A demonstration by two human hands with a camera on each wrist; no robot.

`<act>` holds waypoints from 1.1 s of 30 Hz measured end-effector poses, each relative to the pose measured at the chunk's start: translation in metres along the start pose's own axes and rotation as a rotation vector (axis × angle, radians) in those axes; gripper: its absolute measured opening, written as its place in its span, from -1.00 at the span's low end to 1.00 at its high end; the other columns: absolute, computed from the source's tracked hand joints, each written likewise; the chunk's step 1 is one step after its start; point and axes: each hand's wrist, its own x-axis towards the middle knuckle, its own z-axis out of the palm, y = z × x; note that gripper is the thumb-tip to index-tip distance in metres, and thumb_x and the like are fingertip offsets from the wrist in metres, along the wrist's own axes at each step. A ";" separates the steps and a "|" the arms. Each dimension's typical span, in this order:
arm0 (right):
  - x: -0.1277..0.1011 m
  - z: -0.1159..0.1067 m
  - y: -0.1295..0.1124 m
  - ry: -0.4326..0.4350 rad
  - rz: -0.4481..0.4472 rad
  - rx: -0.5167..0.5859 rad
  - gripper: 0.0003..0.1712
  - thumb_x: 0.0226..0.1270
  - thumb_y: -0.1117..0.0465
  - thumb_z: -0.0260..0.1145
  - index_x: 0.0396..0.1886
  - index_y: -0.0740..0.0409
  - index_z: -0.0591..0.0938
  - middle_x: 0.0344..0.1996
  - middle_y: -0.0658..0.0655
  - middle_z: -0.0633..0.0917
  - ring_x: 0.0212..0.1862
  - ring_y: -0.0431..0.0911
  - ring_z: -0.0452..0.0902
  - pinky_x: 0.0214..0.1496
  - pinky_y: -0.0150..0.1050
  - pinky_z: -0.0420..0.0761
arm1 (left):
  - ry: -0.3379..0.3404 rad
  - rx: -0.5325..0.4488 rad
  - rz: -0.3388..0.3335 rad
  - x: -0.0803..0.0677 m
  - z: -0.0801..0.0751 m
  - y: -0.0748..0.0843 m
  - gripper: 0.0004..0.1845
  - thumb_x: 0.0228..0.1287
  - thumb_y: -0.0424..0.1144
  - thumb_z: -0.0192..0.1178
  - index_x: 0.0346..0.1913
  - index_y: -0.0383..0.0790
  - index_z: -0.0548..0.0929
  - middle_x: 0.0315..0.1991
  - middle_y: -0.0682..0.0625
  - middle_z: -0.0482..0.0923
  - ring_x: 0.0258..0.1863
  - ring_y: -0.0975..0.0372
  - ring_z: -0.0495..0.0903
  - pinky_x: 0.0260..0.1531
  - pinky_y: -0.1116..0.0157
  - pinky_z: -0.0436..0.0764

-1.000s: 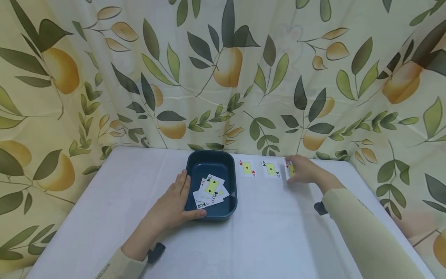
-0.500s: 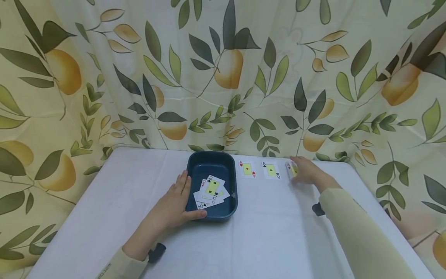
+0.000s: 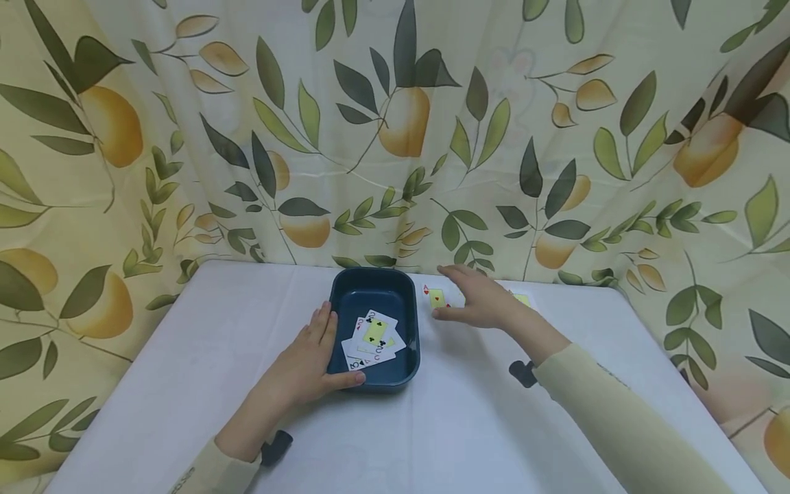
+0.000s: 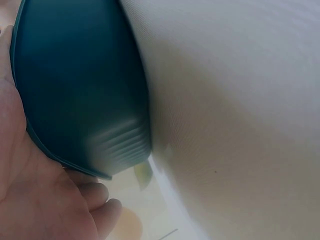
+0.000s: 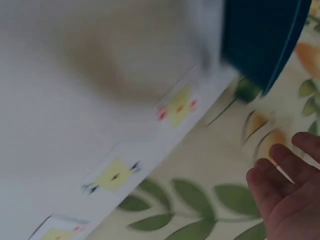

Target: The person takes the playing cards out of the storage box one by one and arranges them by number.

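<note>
A dark blue tray (image 3: 415,329) stands on the table, with several overlapping playing cards inside, a two of clubs (image 3: 376,331) on top. My left hand (image 3: 302,363) rests on its left rim, fingers fairly straight, thumb over the near edge. In the left wrist view the palm touches the tray's rim. To the right, my right hand (image 3: 481,298) hovers over a row of cards, fingers and thumb apart, holding nothing. Beneath it lies an ace of hearts (image 3: 437,297). The middle card (image 5: 115,175), with black marks, shows in the right wrist view. The third card (image 3: 521,299) is partly hidden.
A white cloth covers the table (image 3: 395,446). Behind its far edge hangs a curtain (image 3: 345,137) printed with fruit and leaves. The card row lies along that far edge, right of the tray.
My right hand has left the third card at the row's right end and moved left over the first two, its fingers spreading. The left hand and tray have stayed put.
</note>
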 end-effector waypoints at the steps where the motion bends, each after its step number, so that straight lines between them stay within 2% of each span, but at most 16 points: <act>1: 0.001 0.002 -0.010 0.006 -0.024 0.003 0.08 0.16 -0.27 0.44 0.55 0.09 0.23 0.49 0.26 0.29 0.48 0.23 0.20 0.40 0.28 0.30 | -0.003 -0.001 -0.002 0.000 0.000 -0.001 0.34 0.01 0.53 0.22 0.58 -0.33 -0.07 0.63 -0.16 -0.35 0.60 -0.06 -0.18 0.44 -0.12 0.16; 4: 0.004 0.009 -0.038 0.009 -0.088 0.006 0.08 0.15 -0.30 0.43 0.55 0.06 0.25 0.51 0.20 0.28 0.49 0.19 0.20 0.41 0.23 0.32 | 0.004 -0.003 0.004 -0.001 0.000 -0.003 0.33 0.01 0.53 0.22 0.58 -0.33 -0.06 0.63 -0.16 -0.34 0.60 -0.07 -0.17 0.44 -0.13 0.17; 6: 0.005 0.017 -0.051 0.003 -0.130 -0.034 0.07 0.16 -0.33 0.41 0.54 0.07 0.27 0.50 0.20 0.29 0.49 0.16 0.21 0.40 0.18 0.36 | 0.008 0.002 0.010 0.000 0.001 -0.003 0.33 0.02 0.54 0.22 0.58 -0.33 -0.06 0.63 -0.16 -0.34 0.59 -0.08 -0.16 0.43 -0.14 0.19; 10: 0.011 0.038 -0.071 -0.028 -0.199 -0.107 0.04 0.18 -0.35 0.38 0.52 0.09 0.31 0.48 0.18 0.33 0.48 0.11 0.24 0.43 0.08 0.36 | 0.008 0.012 0.023 0.000 0.002 -0.004 0.33 0.02 0.55 0.19 0.58 -0.34 -0.05 0.63 -0.17 -0.33 0.59 -0.08 -0.16 0.42 -0.14 0.21; 15: 0.020 0.057 -0.091 -0.104 -0.251 -0.114 0.01 0.18 -0.33 0.40 0.48 0.12 0.36 0.44 0.17 0.40 0.45 0.06 0.30 0.43 0.03 0.38 | 0.004 0.017 0.025 0.000 0.000 -0.004 0.33 0.02 0.58 0.15 0.58 -0.34 -0.04 0.63 -0.18 -0.33 0.58 -0.11 -0.12 0.39 -0.15 0.25; 20: 0.028 0.071 -0.107 -0.173 -0.223 -0.178 0.03 0.16 -0.35 0.40 0.49 0.12 0.36 0.42 0.19 0.43 0.41 0.08 0.37 0.35 0.05 0.46 | -0.004 0.023 0.023 0.000 -0.001 -0.005 0.36 -0.01 0.63 0.10 0.58 -0.34 -0.03 0.63 -0.17 -0.34 0.59 -0.09 -0.14 0.40 -0.14 0.24; 27: 0.035 0.088 -0.119 -0.233 -0.136 -0.385 -0.04 0.19 -0.42 0.31 0.43 0.07 0.45 0.34 0.30 0.51 0.35 0.15 0.45 0.27 0.06 0.54 | 0.001 0.014 0.015 0.000 -0.002 -0.003 0.35 0.00 0.62 0.11 0.58 -0.35 -0.05 0.63 -0.18 -0.33 0.58 -0.11 -0.13 0.41 -0.14 0.23; 30: 0.036 0.091 -0.121 -0.226 -0.114 -0.379 -0.09 0.15 -0.40 0.36 0.37 0.02 0.51 0.25 0.25 0.58 0.22 0.10 0.54 0.21 0.03 0.60 | 0.001 0.014 0.014 0.000 -0.001 -0.003 0.34 0.01 0.60 0.13 0.58 -0.34 -0.05 0.63 -0.17 -0.33 0.58 -0.12 -0.12 0.40 -0.15 0.24; 33: 0.037 0.092 -0.121 -0.201 -0.118 -0.321 -0.17 0.11 -0.35 0.43 0.31 -0.05 0.56 0.16 0.18 0.61 0.10 0.03 0.54 0.14 -0.01 0.64 | -0.002 0.013 0.013 0.000 -0.002 -0.003 0.34 0.01 0.60 0.13 0.58 -0.33 -0.04 0.63 -0.16 -0.33 0.58 -0.12 -0.12 0.39 -0.16 0.24</act>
